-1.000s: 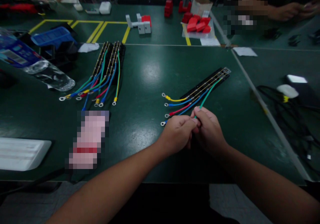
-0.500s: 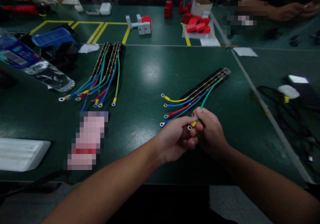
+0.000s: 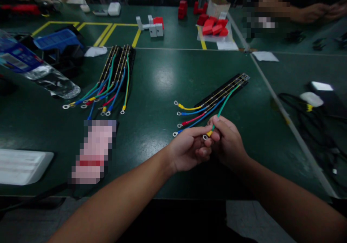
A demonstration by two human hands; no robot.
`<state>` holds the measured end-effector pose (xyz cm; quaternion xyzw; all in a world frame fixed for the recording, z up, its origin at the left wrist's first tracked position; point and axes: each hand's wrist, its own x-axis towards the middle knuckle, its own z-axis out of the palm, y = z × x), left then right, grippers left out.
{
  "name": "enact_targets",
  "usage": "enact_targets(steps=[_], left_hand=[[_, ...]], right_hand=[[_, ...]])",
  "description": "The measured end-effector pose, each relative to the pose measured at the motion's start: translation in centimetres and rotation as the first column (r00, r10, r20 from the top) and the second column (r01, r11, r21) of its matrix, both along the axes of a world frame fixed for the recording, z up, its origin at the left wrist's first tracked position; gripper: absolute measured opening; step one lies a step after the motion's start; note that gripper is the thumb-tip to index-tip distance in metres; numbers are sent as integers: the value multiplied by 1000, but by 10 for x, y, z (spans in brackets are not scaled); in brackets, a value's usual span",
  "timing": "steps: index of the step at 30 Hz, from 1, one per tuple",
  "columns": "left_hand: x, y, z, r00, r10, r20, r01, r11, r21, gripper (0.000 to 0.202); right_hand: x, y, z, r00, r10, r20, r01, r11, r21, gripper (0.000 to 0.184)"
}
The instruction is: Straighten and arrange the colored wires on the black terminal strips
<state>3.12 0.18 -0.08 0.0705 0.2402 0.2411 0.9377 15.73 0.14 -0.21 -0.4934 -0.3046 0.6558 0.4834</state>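
Observation:
A green wire (image 3: 225,104) runs from a black terminal strip (image 3: 214,93) into my fingers. Around its end, by the yellow sleeve and ring terminal (image 3: 205,137), my left hand (image 3: 191,147) pinches with thumb and fingers. My right hand (image 3: 227,136) grips the same wire just above, thumb on top. Left of the strip lie several other wires with ring terminals: a yellow wire (image 3: 191,108), a red wire (image 3: 193,120) and blue ones. My right hand partly hides the lower end of the strip.
More wired black strips (image 3: 119,65) lie to the left, near a plastic bottle (image 3: 51,80) and a blue bin (image 3: 58,39). A pixelated flat object (image 3: 94,149) and a white block (image 3: 24,166) are closer. Red parts (image 3: 215,26) sit at the back; black cables (image 3: 306,127) lie right. Another person's hands (image 3: 317,11) show far right.
Both hands keep their grip on the green wire; the left fingers shift slightly around its end. The whole view drifts a little.

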Motion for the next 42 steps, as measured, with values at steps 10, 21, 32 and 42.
enact_targets(steps=[10, 21, 32, 42], left_hand=[[-2, -2, -13, 997, 65, 42, -70, 989, 133, 19], [0, -3, -17, 994, 57, 92, -70, 986, 150, 20], [0, -2, -17, 996, 78, 34, -83, 980, 180, 18], [-1, -3, -17, 998, 49, 32, -54, 982, 181, 18]], right_hand=[[5, 6, -3, 995, 53, -84, -51, 998, 34, 26], [8, 9, -4, 985, 110, -131, -110, 994, 10, 24], [8, 9, -1, 986, 127, -109, -128, 992, -6, 23], [11, 9, -1, 980, 153, -124, -157, 987, -22, 22]])
